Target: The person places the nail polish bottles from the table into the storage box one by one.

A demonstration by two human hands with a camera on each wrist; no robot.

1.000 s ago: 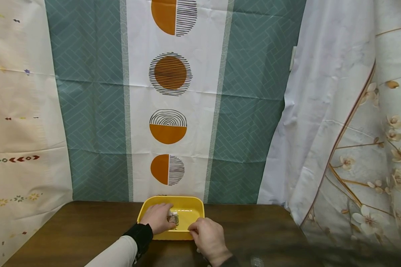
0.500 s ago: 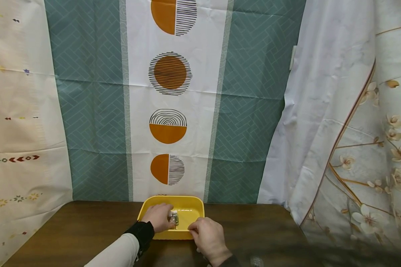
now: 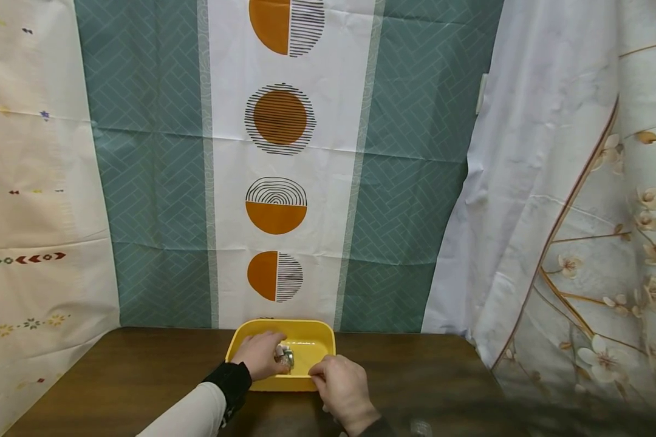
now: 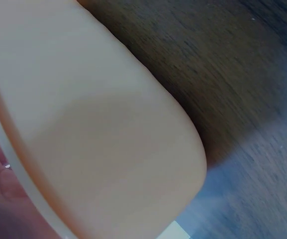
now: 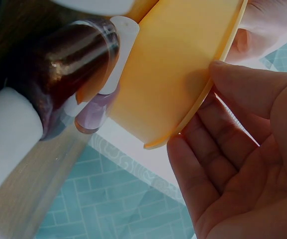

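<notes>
A yellow basin (image 3: 317, 330) stands on the table. My left hand (image 3: 259, 355) reaches over its left side, thumb and fingers round a small glassy item (image 3: 287, 358) with a pale part; its exact kind cannot be told. In the left wrist view the basin's outer wall (image 4: 108, 124) covers most of the picture, with part of the left hand (image 4: 9, 194) beyond the rim. My right hand (image 3: 340, 388) pinches the near right rim. The right wrist view shows its thumb (image 5: 247, 87) on one side of that rim and fingertips on the other.
A dark red-brown glass bottle (image 5: 73, 64) with a white cap and a small purple bottle (image 5: 98, 112) are close outside the basin. Something clear (image 3: 420, 428) is at the table's front edge. Patterned curtains (image 3: 404, 182) hang behind the brown table (image 3: 158, 364).
The small item in the left hand shows a different side in each frame, from brownish to greenish to pale. Both hands and the basin keep their places.
</notes>
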